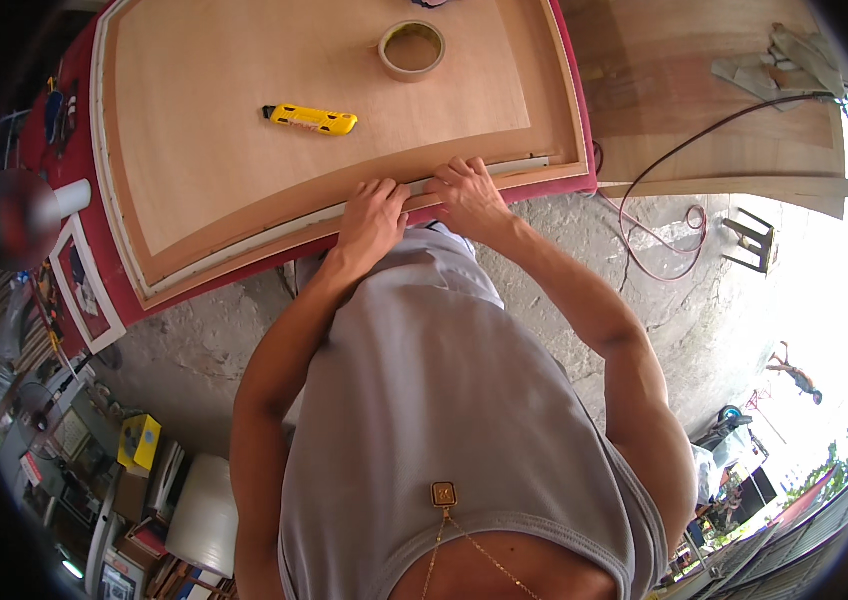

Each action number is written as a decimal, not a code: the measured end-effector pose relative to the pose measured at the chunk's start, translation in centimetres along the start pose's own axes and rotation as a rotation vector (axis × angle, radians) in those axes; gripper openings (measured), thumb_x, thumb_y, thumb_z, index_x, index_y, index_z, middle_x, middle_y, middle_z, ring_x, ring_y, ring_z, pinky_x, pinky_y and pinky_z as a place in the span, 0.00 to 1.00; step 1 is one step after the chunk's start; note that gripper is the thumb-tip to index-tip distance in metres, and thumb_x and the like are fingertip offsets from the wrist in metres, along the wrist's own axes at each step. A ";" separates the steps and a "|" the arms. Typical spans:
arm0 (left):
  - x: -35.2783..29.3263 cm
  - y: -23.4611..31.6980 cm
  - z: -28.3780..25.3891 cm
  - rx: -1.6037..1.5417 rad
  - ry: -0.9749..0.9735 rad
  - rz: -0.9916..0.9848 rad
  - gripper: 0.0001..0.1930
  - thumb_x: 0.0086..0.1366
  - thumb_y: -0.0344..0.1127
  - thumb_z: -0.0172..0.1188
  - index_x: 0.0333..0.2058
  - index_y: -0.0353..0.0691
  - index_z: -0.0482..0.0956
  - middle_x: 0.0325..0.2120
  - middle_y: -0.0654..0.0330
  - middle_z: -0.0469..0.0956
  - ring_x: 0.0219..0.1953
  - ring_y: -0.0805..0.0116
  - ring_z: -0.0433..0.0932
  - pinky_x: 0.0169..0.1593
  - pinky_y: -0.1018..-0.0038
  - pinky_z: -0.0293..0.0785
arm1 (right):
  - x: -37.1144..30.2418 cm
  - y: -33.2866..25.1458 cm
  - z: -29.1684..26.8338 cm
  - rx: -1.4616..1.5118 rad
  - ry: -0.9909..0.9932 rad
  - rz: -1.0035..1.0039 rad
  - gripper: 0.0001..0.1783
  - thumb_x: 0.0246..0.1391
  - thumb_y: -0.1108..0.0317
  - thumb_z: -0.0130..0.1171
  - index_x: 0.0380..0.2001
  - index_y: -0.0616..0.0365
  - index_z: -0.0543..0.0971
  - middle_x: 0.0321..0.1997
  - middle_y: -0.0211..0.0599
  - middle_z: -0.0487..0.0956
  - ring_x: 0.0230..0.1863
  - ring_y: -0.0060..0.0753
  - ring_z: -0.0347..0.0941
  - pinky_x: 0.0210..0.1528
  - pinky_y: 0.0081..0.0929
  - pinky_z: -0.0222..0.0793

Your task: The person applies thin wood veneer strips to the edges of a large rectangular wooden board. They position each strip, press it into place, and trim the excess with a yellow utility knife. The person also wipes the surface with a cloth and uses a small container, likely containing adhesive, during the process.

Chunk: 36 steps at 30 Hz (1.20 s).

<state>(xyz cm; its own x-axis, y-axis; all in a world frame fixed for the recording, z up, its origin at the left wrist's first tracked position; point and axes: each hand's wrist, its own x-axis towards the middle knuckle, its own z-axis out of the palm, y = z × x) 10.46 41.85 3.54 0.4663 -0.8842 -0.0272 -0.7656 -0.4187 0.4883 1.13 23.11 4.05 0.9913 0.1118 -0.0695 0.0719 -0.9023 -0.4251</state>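
Note:
A large light wooden panel (234, 130) with a raised frame lies in front of me on a red-covered table (112, 240). Along the frame's near side runs a thin white strip (524, 164). My left hand (372, 218) is closed with bent fingers over this strip near its middle. Just to its right, my right hand (466, 200) also curls its fingers over the strip; its fingertips are partly hidden. Beyond my hands, a yellow utility knife (314, 119) lies on the panel. Farther back at the right rests a roll of tan tape (412, 74).
A second wooden sheet (674, 130) is at the right, with a hose (634, 200) and a grey cloth (784, 65). A small stool (752, 240) stands on the concrete floor. To the left are a white frame (94, 300) and cluttered shelves with a yellow box (139, 443).

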 end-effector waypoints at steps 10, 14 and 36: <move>4.4 4.2 1.5 -0.167 0.012 0.000 0.21 0.51 0.36 0.68 0.44 0.37 0.78 0.39 0.52 0.76 0.45 0.51 0.75 0.52 0.59 0.72 | -2.5 6.0 -5.1 0.127 0.042 0.118 0.13 0.41 0.66 0.64 0.35 0.50 0.84 0.44 0.30 0.80 0.49 0.36 0.72 0.51 0.38 0.61; 6.4 5.6 2.6 -0.205 0.006 -0.017 0.18 0.51 0.35 0.68 0.40 0.37 0.78 0.37 0.52 0.76 0.44 0.51 0.76 0.50 0.60 0.73 | -3.1 8.8 -5.2 0.131 -0.012 0.076 0.08 0.47 0.70 0.61 0.33 0.52 0.83 0.36 0.31 0.80 0.44 0.36 0.73 0.48 0.37 0.62; 9.0 8.0 6.0 -0.030 0.011 0.061 0.11 0.52 0.37 0.63 0.34 0.41 0.81 0.36 0.58 0.78 0.44 0.59 0.76 0.50 0.62 0.68 | -5.2 12.2 -8.0 0.021 0.011 -0.002 0.08 0.42 0.72 0.63 0.30 0.51 0.84 0.34 0.30 0.81 0.43 0.37 0.73 0.49 0.39 0.61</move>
<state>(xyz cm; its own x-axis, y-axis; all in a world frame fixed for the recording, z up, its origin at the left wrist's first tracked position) 5.87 29.34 1.99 0.4242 -0.9055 0.0130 -0.7791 -0.3576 0.5150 -2.28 8.23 6.43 0.9923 0.1091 -0.0586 0.0720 -0.8933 -0.4437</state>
